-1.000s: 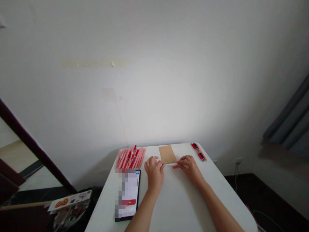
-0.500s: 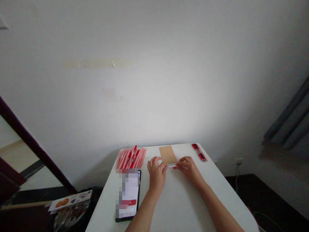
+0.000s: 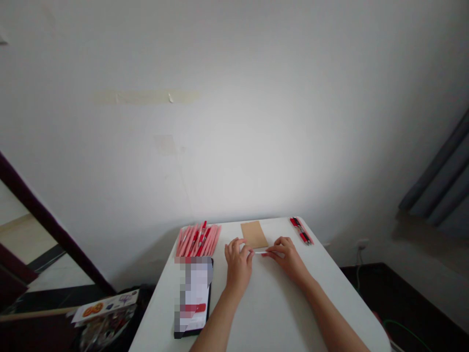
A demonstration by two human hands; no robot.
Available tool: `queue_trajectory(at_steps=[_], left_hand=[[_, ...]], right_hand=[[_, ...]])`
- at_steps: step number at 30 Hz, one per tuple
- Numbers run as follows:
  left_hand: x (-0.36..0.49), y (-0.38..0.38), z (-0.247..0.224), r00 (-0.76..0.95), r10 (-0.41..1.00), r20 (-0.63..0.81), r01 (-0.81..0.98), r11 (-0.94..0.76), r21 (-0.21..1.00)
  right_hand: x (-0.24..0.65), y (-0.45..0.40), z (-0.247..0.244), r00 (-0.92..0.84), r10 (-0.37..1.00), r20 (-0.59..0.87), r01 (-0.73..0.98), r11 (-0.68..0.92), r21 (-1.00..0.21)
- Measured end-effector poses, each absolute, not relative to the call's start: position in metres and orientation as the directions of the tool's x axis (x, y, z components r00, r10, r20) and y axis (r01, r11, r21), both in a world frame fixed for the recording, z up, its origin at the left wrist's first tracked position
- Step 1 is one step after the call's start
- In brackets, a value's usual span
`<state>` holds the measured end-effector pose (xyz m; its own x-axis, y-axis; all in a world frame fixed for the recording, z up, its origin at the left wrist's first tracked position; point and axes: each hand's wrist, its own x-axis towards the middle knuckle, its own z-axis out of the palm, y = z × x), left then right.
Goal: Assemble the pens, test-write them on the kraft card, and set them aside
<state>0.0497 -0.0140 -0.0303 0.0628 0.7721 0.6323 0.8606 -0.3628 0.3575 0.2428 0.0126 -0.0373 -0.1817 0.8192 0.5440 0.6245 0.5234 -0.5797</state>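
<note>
A thin white stick with a red right end [image 3: 260,252] lies level between my hands, just above or on the white table [image 3: 269,308]. My left hand [image 3: 238,264] pinches its left end between thumb and fingers. At the red end, the fingertips of my right hand [image 3: 287,256] are closed on it. Whether it is a pen or a refill is too small to tell. Directly beyond my fingers lies a flat brown card or notebook [image 3: 254,234].
Back left on the table is a pile of pink and red pens [image 3: 198,239]. A partly blurred phone [image 3: 196,296] lies in front of it. Several red and black pens [image 3: 301,231] rest near the right edge. A bag with a box [image 3: 106,307] stands left of the table.
Almost nothing differs. The view has shifted very slightly, and both hands keep their hold on the white stick.
</note>
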Motion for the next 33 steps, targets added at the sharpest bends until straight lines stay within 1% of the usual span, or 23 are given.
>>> queue_trajectory(at_steps=[10, 19, 29, 33], left_hand=[[0.048, -0.017, -0.022, 0.02, 0.748, 0.664, 0.831, -0.381, 0.405], [0.043, -0.014, -0.024, -0.122, 0.745, 0.656, 0.895, -0.203, 0.397], [0.042, -0.016, -0.023, -0.156, 0.763, 0.628, 0.926, -0.107, 0.361], [0.039, -0.016, -0.024, -0.155, 0.765, 0.625, 0.948, -0.063, 0.313]], right_hand=[[0.245, 0.014, -0.038, -0.192, 0.823, 0.534, 0.628, 0.521, -0.578], [0.256, 0.021, -0.043, -0.136, 0.83, 0.54, 0.643, 0.489, -0.59], [0.259, 0.024, -0.046, -0.111, 0.819, 0.562, 0.678, 0.476, -0.56], [0.26, 0.024, -0.047, -0.116, 0.815, 0.568, 0.678, 0.483, -0.554]])
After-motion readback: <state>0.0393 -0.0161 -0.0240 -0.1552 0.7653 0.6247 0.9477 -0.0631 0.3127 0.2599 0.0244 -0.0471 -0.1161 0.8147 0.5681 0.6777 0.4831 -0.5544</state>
